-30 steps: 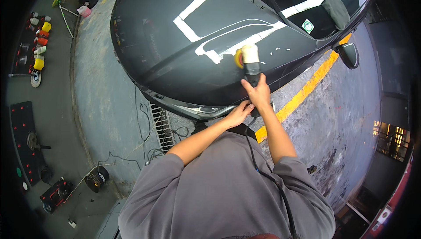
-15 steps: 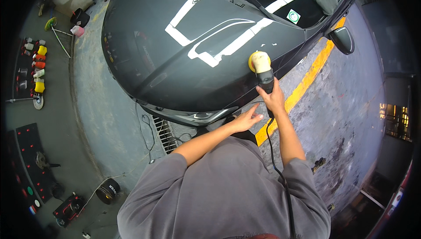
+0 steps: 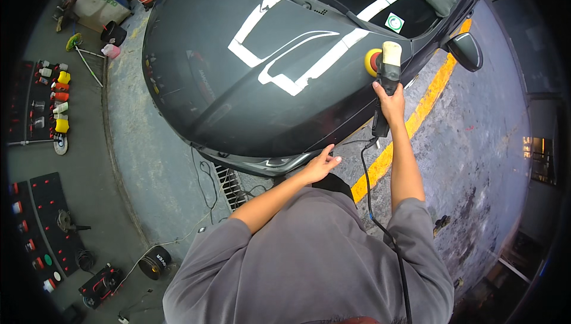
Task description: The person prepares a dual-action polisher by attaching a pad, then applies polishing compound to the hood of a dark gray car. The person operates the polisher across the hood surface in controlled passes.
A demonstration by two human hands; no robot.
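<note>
Across the upper frame I see the dark car (image 3: 315, 56), its hood (image 3: 223, 101) reaching toward centre. Right of centre, the polisher (image 3: 389, 78) is at the hood's side edge, my right hand (image 3: 392, 107) wrapped round its body. Near the headlight (image 3: 278, 163), at centre, my left hand (image 3: 319, 167) holds nothing, fingers spread. The yellow pad (image 3: 372, 62) appears tilted; contact I cannot tell. I judge this buffing; the next move calls for a flat pad.

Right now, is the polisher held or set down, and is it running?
Held: the right hand grips the polisher; the left hand is apart from it. Whether the polisher is running, I cannot tell.
</note>
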